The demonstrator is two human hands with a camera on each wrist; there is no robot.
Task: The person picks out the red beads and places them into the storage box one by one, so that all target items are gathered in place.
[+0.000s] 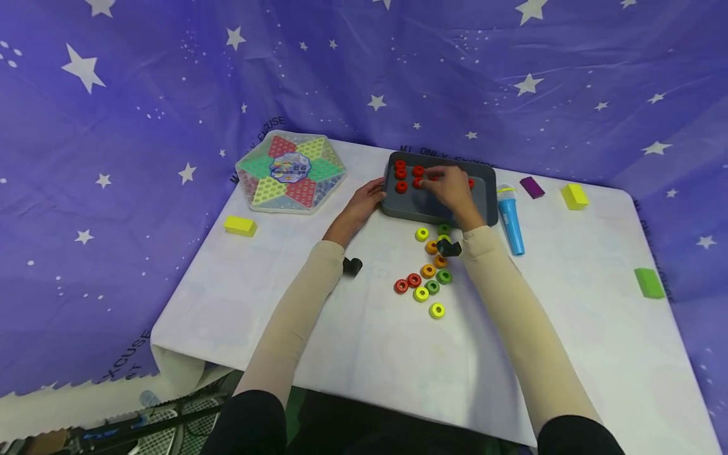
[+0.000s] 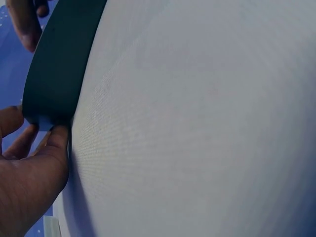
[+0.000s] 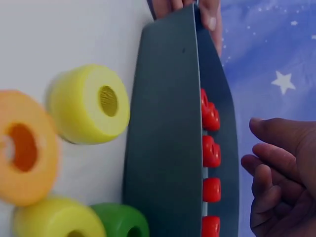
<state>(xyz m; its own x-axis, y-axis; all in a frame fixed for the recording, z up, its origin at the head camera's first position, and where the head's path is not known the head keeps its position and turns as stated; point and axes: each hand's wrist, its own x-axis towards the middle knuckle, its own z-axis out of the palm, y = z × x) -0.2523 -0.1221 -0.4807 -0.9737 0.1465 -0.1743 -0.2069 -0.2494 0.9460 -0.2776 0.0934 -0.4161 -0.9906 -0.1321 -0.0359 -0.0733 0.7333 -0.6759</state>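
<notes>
A dark grey tray (image 1: 432, 205) lies at the far middle of the white table, with several red rings (image 1: 400, 174) in a row along its far side. My left hand (image 1: 364, 196) holds the tray's near left corner (image 2: 59, 64) between thumb and fingers (image 2: 54, 148). My right hand (image 1: 452, 186) hovers over the tray's far side, its fingers (image 3: 276, 168) loosely curled beside the red rings (image 3: 211, 150), and I see nothing in them. Loose yellow, orange, green and red rings (image 1: 426, 278) lie just in front of the tray. A yellow ring (image 3: 91, 103) is nearest its wall (image 3: 168, 138).
A hexagonal checkers board (image 1: 291, 172) sits at the far left and a blue toy microphone (image 1: 510, 221) right of the tray. Blocks are scattered about: yellow (image 1: 240, 225), purple (image 1: 531, 187), yellow (image 1: 574, 196), green (image 1: 648, 282). A star-patterned purple cloth (image 1: 170, 76) hangs behind.
</notes>
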